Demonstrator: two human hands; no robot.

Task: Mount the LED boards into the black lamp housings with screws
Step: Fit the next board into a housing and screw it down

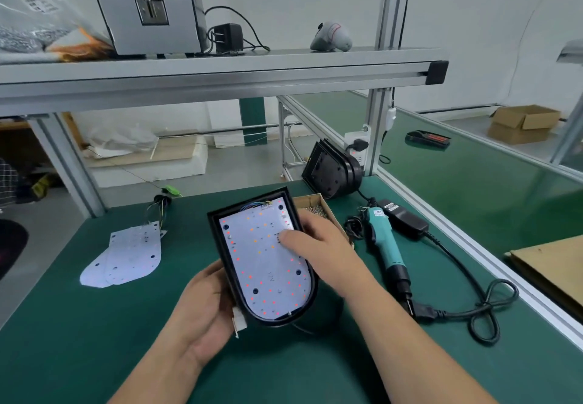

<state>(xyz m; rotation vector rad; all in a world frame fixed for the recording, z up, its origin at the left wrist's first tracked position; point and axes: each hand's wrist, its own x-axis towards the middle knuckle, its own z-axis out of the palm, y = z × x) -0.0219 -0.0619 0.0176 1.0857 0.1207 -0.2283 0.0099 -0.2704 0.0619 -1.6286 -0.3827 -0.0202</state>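
Both my hands hold one black lamp housing [284, 322] above the green table [94, 340], an LED board [268, 264] lying inside it.

My left hand [205, 309] cradles the housing's left side, fingers curled under it, a white connector [239, 321] by my palm. My right hand [318, 246] grips the right edge, thumb pressed flat on the board, fingers wrapped behind. To the right a teal electric screwdriver [386, 246] lies on the mat with its black cable; to the left lie loose LED boards [126, 261]. Just behind my right hand sits an open box of screws [318, 211]. Farther back, more housings [331, 170] lean against the frame post.
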